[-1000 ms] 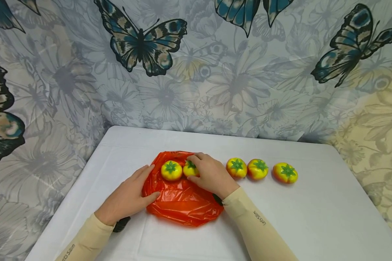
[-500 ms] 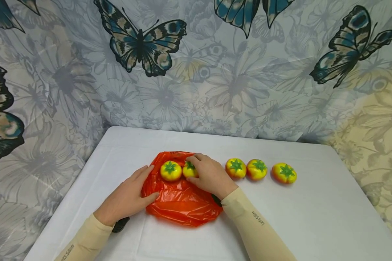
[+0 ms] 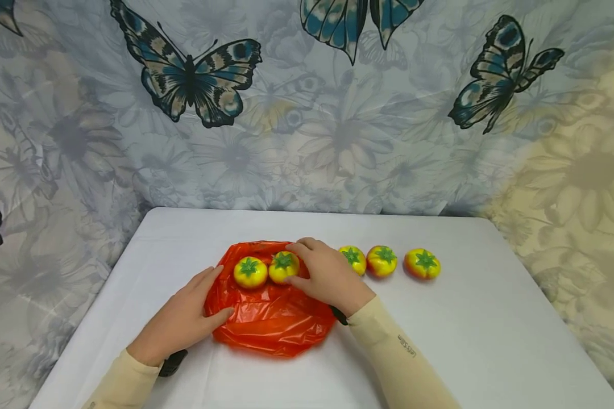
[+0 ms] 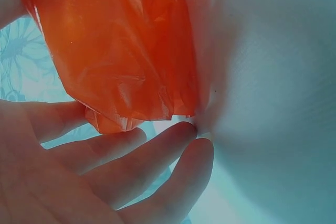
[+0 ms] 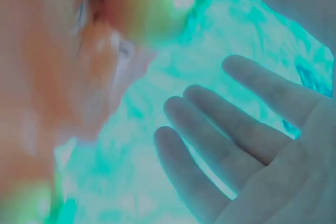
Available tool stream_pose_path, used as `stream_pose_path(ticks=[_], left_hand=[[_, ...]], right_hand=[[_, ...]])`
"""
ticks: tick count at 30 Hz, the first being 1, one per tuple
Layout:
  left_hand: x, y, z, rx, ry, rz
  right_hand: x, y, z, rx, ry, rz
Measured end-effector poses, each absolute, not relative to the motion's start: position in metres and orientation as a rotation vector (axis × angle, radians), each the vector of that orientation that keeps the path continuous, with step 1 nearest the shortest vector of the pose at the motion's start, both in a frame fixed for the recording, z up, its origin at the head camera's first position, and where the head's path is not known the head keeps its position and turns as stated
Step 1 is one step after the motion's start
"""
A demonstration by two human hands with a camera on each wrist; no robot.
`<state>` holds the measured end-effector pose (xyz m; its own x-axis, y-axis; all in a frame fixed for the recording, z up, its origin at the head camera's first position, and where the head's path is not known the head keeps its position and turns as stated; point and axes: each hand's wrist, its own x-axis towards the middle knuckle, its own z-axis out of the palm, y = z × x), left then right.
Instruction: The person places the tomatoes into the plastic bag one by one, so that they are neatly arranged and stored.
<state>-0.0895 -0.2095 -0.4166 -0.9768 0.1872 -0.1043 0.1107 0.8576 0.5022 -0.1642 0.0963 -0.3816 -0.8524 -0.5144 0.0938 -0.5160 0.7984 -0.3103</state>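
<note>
Red bag (image 3: 273, 335) is lying crumpled on the white table (image 3: 465, 341), with the left fruit (image 3: 251, 273) and the right fruit (image 3: 282, 267) sitting toward its far part, side by side and possibly touching; whether they are nesting inside its mouth or resting on a fold, I cannot tell. Left hand (image 3: 179, 318) is flanking the bag's left edge, fingers extended, gripping nothing visible. Right hand (image 3: 332, 278) is spanning the bag's right side, fingers loosely stretched and unclenched, thumb tip overlapping the right fruit in the head view; contact is not readable. Main risk, in my judgement: both fruits are relying on loose film, so a tug at either edge could be tilting it and sending them rolling. Second risk: with no hand pinching the film, it may be sliding or bunching under a push. Materials: the film is looking thin, glossy and wrinkled, passing light in the left wrist view; the fruits are showing squat, rounded shapes, yellow with green star-shaped caps, their shine suggesting smooth skin. Outward, a row of three fruits (image 3: 381, 262), redder at the sides, is standing to the right, the nearest partly hiding behind the right hand; a careless knock could be scattering it. Beige sleeves (image 3: 399, 358) are covering the forearms; a butterfly-patterned backdrop (image 3: 297, 147) is rising behind.
</note>
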Motion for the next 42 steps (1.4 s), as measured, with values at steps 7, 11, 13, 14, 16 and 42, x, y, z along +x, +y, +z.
stream_pose_path(ticks=[7, 11, 13, 14, 16, 42], left_hand=[[-0.088, -0.219, -0.412, 0.226, 2.923, 0.735], [-0.086, -0.219, -0.412, 0.250, 2.921, 0.735], [-0.085, -0.218, -0.414, 0.241, 2.910, 0.725], [-0.084, -0.218, -0.414, 0.238, 2.909, 0.717], [-0.083, -0.216, -0.415, 0.232, 2.912, 0.703], [-0.082, -0.192, -0.416, 0.285, 2.941, 0.678]], right_hand=[[-0.162, 0.153, -0.366, 0.710, -2.887, 0.596], [-0.162, 0.197, -0.370, 0.561, -2.901, 0.631], [-0.163, 0.217, -0.374, 0.504, -2.905, 0.633], [-0.163, 0.226, -0.375, 0.476, -2.911, 0.632], [-0.163, 0.242, -0.378, 0.428, -2.919, 0.611], [-0.168, 0.326, -0.400, 0.139, -3.072, 0.486]])
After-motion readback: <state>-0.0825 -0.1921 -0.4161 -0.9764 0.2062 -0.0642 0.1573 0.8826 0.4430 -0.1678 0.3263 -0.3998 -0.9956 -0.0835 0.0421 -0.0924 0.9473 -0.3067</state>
